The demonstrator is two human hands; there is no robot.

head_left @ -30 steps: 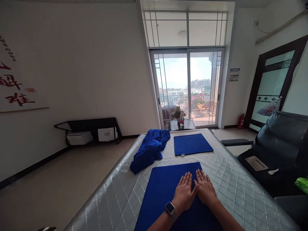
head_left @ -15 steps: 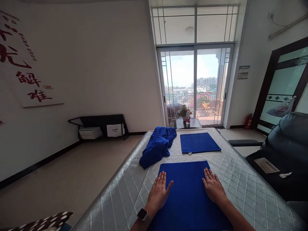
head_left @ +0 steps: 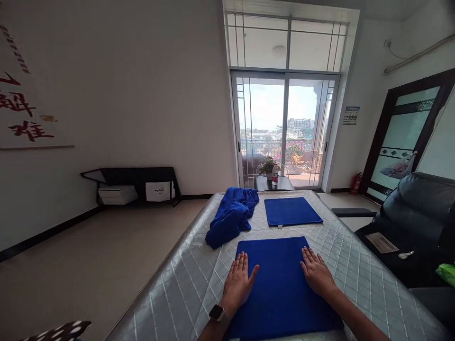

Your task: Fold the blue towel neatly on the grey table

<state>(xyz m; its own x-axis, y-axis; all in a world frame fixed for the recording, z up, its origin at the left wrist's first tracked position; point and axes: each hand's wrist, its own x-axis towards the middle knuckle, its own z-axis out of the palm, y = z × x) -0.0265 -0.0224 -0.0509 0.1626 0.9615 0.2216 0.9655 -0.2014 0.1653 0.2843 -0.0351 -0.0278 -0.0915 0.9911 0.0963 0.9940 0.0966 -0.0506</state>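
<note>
A flat blue cloth (head_left: 275, 289) lies on the silvery quilted mattress (head_left: 177, 289) in front of me. My left hand (head_left: 239, 283) rests flat on its left edge, fingers together and stretched out, thumb apart. On its right edge lies my right hand (head_left: 317, 272), also flat with extended fingers. Neither hand grasps anything. Beyond is a second flat blue cloth (head_left: 292, 210) with a small white tag at its near edge. To its left sits a crumpled blue cloth (head_left: 232, 215).
Past the mattress stands a small dark table (head_left: 284, 183) with a plant and a bottle (head_left: 275, 174). A black armchair (head_left: 414, 208) is at the right, holding a card (head_left: 382, 242). A low black rack (head_left: 138, 176) with white boxes stands by the left wall.
The view has turned slightly to the right. Both hands remain flat on the near cloth's edges, and its near edge now shows at the bottom. The other cloths lie as before.
</note>
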